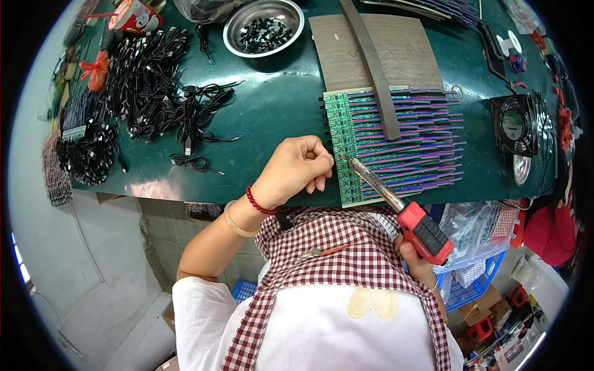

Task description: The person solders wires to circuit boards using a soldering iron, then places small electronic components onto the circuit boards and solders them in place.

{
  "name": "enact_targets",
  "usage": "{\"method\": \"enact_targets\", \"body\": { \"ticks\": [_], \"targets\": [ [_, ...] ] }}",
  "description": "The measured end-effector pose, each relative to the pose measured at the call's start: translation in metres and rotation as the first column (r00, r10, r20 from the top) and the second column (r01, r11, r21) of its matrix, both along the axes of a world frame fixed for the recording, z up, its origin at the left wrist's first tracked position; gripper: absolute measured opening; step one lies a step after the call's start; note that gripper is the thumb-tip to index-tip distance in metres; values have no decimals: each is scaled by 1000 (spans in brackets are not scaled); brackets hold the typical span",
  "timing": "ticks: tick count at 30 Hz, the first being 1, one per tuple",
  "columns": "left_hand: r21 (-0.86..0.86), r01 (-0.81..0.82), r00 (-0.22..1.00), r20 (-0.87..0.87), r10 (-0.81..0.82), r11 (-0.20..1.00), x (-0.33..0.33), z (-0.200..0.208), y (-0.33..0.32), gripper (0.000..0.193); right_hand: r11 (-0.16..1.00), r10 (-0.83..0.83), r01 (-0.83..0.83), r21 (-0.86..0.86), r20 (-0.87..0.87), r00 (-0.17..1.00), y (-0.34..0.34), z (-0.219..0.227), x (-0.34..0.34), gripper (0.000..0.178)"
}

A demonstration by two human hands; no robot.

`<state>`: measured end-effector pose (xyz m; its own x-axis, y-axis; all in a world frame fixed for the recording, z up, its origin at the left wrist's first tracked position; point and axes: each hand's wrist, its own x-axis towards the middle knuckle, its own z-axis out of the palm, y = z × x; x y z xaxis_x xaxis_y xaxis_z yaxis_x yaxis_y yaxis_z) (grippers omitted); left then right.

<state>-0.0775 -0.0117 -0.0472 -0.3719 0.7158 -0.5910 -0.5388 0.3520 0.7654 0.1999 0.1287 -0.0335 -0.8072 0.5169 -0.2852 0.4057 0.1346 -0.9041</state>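
Observation:
My left hand is closed in a pinch just left of a column of small green circuit boards; anything between its fingertips is too small to make out. My right hand grips a red and black soldering iron. The iron's metal tip points up and left, reaching the boards close to my left fingertips. Rows of thin multicoloured wires run rightward from the boards. Across the upper rows lies a dark flat bar, resting also on a brown wooden board.
A metal bowl of small black parts stands at the back. Black cables pile up on the left, beside a red paper cup. A black fan and a white spool are on the right of the green tabletop.

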Motion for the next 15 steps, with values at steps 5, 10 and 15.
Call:
{"method": "enact_targets", "body": {
  "ticks": [5,10,15],
  "targets": [
    [-5,0,1000,-8,0,1000,1,1,0,4,999,42,-42,20,-22,999,2,0,-2,25],
    [-24,-10,1000,-23,9,1000,2,1,0,5,992,61,-57,108,-31,998,3,5,-10,30],
    [-40,-6,999,-41,5,999,3,1,1,6,968,131,-114,222,-65,989,4,5,-12,29]
  ]
}}
